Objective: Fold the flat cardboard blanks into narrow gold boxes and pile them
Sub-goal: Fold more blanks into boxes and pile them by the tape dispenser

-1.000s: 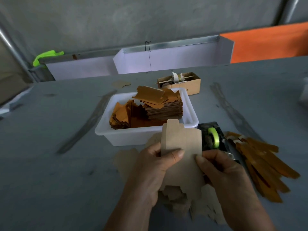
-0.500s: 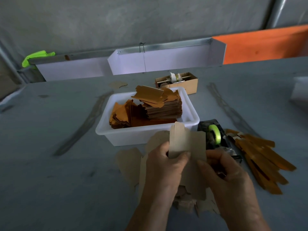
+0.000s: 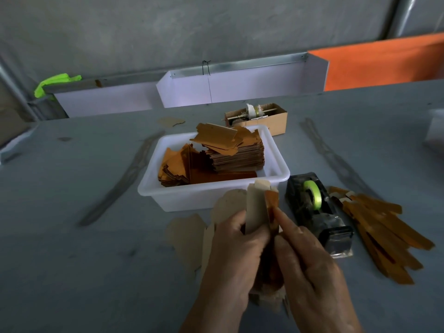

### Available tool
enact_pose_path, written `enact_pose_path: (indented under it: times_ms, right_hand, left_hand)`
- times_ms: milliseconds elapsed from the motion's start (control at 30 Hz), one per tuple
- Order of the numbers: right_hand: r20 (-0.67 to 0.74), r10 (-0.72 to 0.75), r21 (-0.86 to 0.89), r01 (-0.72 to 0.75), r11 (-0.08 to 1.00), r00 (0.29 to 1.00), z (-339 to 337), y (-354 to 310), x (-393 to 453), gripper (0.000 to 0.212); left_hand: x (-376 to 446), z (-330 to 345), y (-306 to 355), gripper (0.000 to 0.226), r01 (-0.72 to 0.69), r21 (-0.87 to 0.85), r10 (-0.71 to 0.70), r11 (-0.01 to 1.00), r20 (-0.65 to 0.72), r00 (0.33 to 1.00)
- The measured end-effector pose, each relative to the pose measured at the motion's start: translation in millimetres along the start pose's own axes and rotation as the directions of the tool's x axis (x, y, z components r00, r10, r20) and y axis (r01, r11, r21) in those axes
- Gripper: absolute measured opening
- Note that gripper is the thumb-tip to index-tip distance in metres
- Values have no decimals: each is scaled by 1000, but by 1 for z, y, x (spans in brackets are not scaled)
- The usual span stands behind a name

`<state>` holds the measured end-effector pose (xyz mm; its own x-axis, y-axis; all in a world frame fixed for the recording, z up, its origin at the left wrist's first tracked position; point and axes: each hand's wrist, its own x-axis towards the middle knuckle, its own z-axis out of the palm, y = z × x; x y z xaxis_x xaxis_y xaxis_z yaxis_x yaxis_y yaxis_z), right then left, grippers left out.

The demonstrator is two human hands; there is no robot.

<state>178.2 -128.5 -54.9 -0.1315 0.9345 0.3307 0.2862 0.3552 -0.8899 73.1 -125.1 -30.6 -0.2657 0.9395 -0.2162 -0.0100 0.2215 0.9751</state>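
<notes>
A cardboard blank (image 3: pixel 257 207), brown on one face and gold on the other, stands upright and half folded between my hands. My left hand (image 3: pixel 230 255) grips its left panel. My right hand (image 3: pixel 305 263) pinches the gold right panel, forefinger stretched along it. Under my hands lie several flat blanks (image 3: pixel 187 234), brown side up. A white tub (image 3: pixel 216 195) behind them holds stacked gold blanks (image 3: pixel 235 152). Several folded narrow gold boxes (image 3: pixel 379 229) lie piled at the right.
A black tape dispenser (image 3: pixel 317 212) with a green roll sits between my hands and the gold boxes. A small open brown carton (image 3: pixel 259 117) stands behind the tub. White panels (image 3: pixel 240 87) line the table's far edge, an orange sheet (image 3: pixel 384 61) at the back right.
The blank was held flat and facing me; now its panels are folded together into a narrow shape with the gold face showing on the right. Both hands have closed in on it.
</notes>
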Motion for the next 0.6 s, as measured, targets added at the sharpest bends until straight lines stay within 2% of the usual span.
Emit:
enact_pose_path:
  times_ms: [133,200,267,367,400,467,533,600]
  right_hand:
    - [99,65,-25,-63,998,993,0,1,1,52]
    - [146,102,-20,-100,995,984,-3,-1,3,54]
    - [165,154,60,-165,984,974,-9,-3,5,48]
    - [42,257,151,-261,954,965,-18,0,9,32]
    - [29,287,194,-287,938,958,-21,0,11,38]
    - [90,328,311,-340,888,940,-24,-2,15,44]
    - [175,358,403,-399,824,917,-23,-7,18,30]
    - [181,380,457,-420,784,907,-21,-6,20,16]
  left_hand:
    - [-4,-10,3,27,-10,0,10,1000,111,994]
    - [-5,-11,2,19,-66,35,62,997,95,994]
    - [-4,-13,0,15,-82,61,78,995,69,995]
    - [-3,-18,1,16,-35,3,34,999,158,987]
    - [-3,-19,2,16,-22,-26,27,999,200,979]
    - [-3,-20,3,22,3,-72,16,997,268,963]
    - [-4,-19,2,27,4,-76,19,997,301,953]
    - [-5,-18,2,20,-28,-39,38,999,293,955]
